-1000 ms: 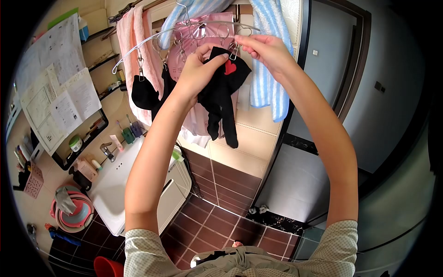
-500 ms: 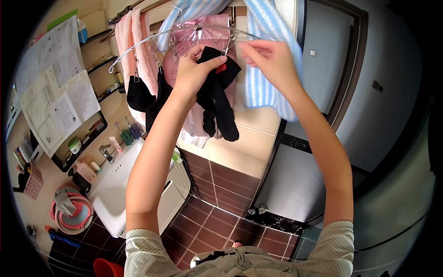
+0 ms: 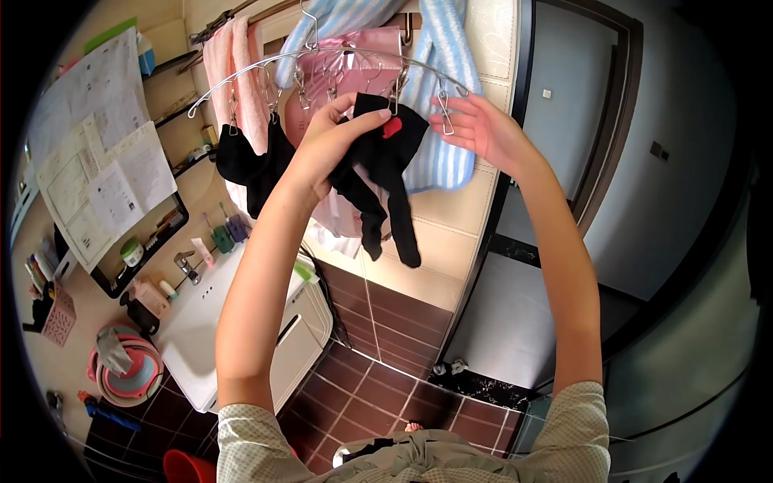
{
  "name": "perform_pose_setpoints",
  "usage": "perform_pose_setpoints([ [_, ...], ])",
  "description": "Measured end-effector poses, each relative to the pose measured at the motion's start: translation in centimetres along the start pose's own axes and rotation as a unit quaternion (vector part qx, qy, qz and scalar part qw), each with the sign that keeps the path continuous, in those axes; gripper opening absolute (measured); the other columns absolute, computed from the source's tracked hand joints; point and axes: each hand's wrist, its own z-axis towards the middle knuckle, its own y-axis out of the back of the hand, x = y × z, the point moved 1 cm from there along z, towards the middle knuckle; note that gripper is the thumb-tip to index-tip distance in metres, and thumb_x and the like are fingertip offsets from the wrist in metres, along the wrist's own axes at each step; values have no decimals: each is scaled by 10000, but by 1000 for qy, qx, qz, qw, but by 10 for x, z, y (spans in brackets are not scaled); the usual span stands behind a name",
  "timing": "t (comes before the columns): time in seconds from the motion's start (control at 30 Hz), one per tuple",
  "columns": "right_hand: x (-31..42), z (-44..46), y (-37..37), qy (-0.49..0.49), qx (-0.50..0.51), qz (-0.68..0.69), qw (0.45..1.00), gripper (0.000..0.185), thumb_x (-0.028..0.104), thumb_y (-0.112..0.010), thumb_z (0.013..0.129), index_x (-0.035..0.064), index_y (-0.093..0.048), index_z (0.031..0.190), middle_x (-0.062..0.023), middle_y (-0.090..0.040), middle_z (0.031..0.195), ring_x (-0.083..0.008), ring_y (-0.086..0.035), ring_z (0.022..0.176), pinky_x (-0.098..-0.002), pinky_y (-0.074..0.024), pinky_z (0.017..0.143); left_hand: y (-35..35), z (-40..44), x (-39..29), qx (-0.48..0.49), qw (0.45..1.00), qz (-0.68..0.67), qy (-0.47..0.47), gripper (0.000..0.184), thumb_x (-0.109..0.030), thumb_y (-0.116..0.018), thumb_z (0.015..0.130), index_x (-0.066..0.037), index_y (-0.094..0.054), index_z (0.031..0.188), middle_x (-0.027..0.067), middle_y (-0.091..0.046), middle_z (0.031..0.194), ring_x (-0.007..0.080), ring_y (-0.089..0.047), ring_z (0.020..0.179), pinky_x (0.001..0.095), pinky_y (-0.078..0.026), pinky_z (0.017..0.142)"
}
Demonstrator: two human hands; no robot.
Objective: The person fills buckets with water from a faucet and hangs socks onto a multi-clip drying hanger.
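A curved metal clip hanger [image 3: 278, 59] hangs at head height, with several wire clips along it. My left hand [image 3: 334, 141] is closed on the top of a pair of black socks [image 3: 392, 165], which have a red patch near the upper edge. One metal clip [image 3: 394, 98] meets that top edge close to my thumb; whether it bites the cloth is hard to tell. At the hanger's right end, my right hand [image 3: 487, 137] is open, fingers stretched out behind another clip [image 3: 445, 113]. More black garments [image 3: 245, 161] hang from clips on the left.
Behind the hanger are a pink towel [image 3: 235, 80], a pink plastic bag [image 3: 378, 48] and a blue-striped towel [image 3: 439, 153]. Below left stands a white washbasin [image 3: 193, 314] with a tap [image 3: 188, 268]. A doorway [image 3: 564, 121] lies to the right.
My right hand has opened out of a pinch and moved slightly down beside the right-end clip. The socks hang more spread apart, and the blue-striped towel has shifted left.
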Motion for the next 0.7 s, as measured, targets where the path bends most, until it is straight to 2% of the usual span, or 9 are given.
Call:
perform_pose_setpoints([
  [0.07,-11,-11,0,8,-31,-9,999,510,358,-273,929,-32,-393,1234,-150,-519,1155,-221,-522,1060,-301,-420,904,2,-1,2,-10,999,50,1,227,-185,-641,766,-98,-574,964,-49,-524,633,26,-413,446,170,-284,387],
  [0.17,-22,-40,-19,0,-74,-85,994,501,350,-285,930,-45,-417,1209,-163,-523,1153,-229,-522,1066,-295,-419,906,3,-10,5,-18,996,79,-22,218,-181,-636,758,-116,-588,961,-27,-600,737,13,-497,601,164,-273,430],
  [0.2,-29,-48,-24,-5,-81,-113,990,482,340,-305,929,-39,-435,1198,-156,-540,1129,-220,-537,1042,-292,-429,889,6,-8,11,-30,996,77,-21,247,-150,-618,764,-89,-579,1000,4,-607,818,45,-521,641,173,-345,514],
  [0.3,-38,-67,-42,-5,-74,-184,980,399,290,-373,918,-12,-505,1143,-127,-586,1044,-178,-576,939,-275,-457,811,15,-13,27,-57,988,49,-132,278,-118,-603,764,-56,-564,1033,30,-594,920,88,-540,703,205,-398,669],
  [0.33,-38,-70,-49,-1,-67,-205,976,367,271,-398,914,-2,-530,1121,-116,-601,1012,-163,-587,899,-267,-466,781,18,-19,29,-56,985,89,-135,286,-131,-559,805,-68,-532,1083,52,-585,1023,119,-537,804,226,-392,719],
  [0.47,-47,-71,-71,17,-60,-155,986,316,266,-487,879,44,-555,1094,-50,-603,930,-102,-575,801,-217,-448,676,9,-49,22,-15,997,-42,-67,283,-124,-487,827,-76,-486,1106,25,-567,1058,141,-482,980,239,-381,780],
  [0.57,-58,-73,-93,89,-37,-131,987,325,229,-537,855,51,-528,1126,-39,-596,911,-100,-576,805,-212,-443,694,-2,-69,20,30,984,-176,3,368,-45,-534,767,-64,-473,1129,55,-527,1102,161,-467,1006,272,-377,836],
  [0.6,-61,-74,-101,89,-12,-97,991,364,169,-594,816,49,-505,1148,-31,-589,908,-88,-572,810,-217,-437,718,-3,-73,21,40,983,-177,0,452,18,-546,721,-54,-458,1158,74,-503,1129,164,-463,1015,289,-371,879],
  [0.7,-64,-81,-127,130,-45,-171,976,267,110,-631,782,16,-550,1018,-7,-592,789,-57,-564,758,-198,-435,675,-4,-83,28,55,973,-222,4,538,121,-482,676,-36,-435,1189,98,-491,1153,176,-457,1069,283,-367,907],
])
